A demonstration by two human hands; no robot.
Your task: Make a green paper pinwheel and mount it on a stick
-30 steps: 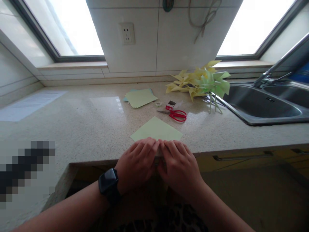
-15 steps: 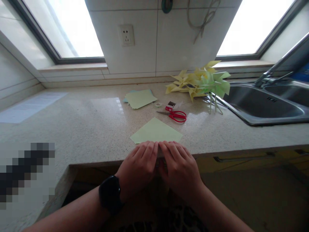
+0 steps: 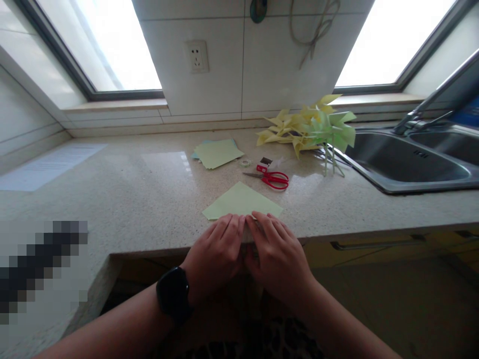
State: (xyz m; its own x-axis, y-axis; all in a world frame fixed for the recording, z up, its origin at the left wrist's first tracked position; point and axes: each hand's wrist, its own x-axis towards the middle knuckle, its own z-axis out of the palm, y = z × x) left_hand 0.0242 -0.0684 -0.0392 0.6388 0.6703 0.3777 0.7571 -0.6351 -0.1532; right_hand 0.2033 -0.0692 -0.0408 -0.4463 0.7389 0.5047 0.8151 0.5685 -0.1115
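A pale green sheet of paper [image 3: 241, 202], folded into a triangle, lies on the counter with one corner pointing away from me. My left hand [image 3: 219, 244] and my right hand [image 3: 277, 247] meet at the middle of its near edge. The fingers of both hands are bent, held close together and pressed on that fold; the paper under them is hidden. Both thumbs are tucked low and hard to see. On my left wrist is a black watch [image 3: 173, 294].
Beyond the paper lie red-handled scissors [image 3: 276, 179], a small red box [image 3: 264, 165], a roll of tape [image 3: 245, 163] and a paper stack [image 3: 219, 153]. Yellow and green paper pinwheels [image 3: 333, 129] rest beside the sink [image 3: 415, 159]. A printed sheet [image 3: 48, 164] is at left.
Both hands have shifted slightly forward along the paper's near edge, and the right fingertips have moved a little apart from the left. The paper keeps nearly the same place.
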